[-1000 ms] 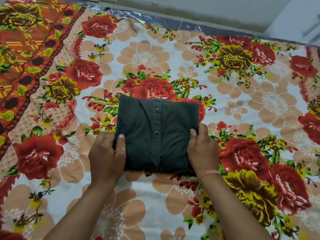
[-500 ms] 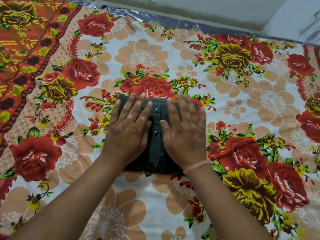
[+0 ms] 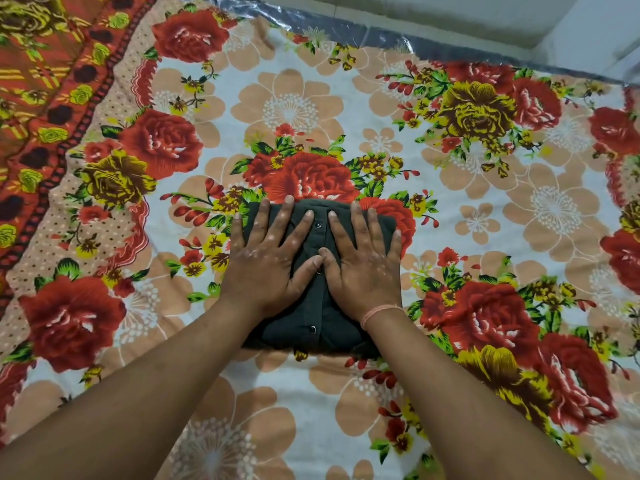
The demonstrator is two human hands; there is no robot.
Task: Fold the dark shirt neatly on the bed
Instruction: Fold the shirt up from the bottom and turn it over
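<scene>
The dark shirt (image 3: 317, 320) lies folded into a small rectangle in the middle of the bed, its button placket running down the centre. My left hand (image 3: 268, 261) presses flat on its left half with the fingers spread and straight. My right hand (image 3: 363, 261) presses flat on the right half, fingers spread too, with a pink thread round the wrist. The two thumbs touch over the placket. Both hands hide most of the shirt's upper part.
The bed is covered by a floral sheet (image 3: 485, 237) with red and yellow roses. An orange patterned border (image 3: 45, 98) runs along the left. The bed's far edge with shiny plastic (image 3: 381, 36) meets a pale wall at the top.
Both hands went from gripping the shirt's side edges to lying flat on top. Since half a second ago they have spread a little wider on the fabric.
</scene>
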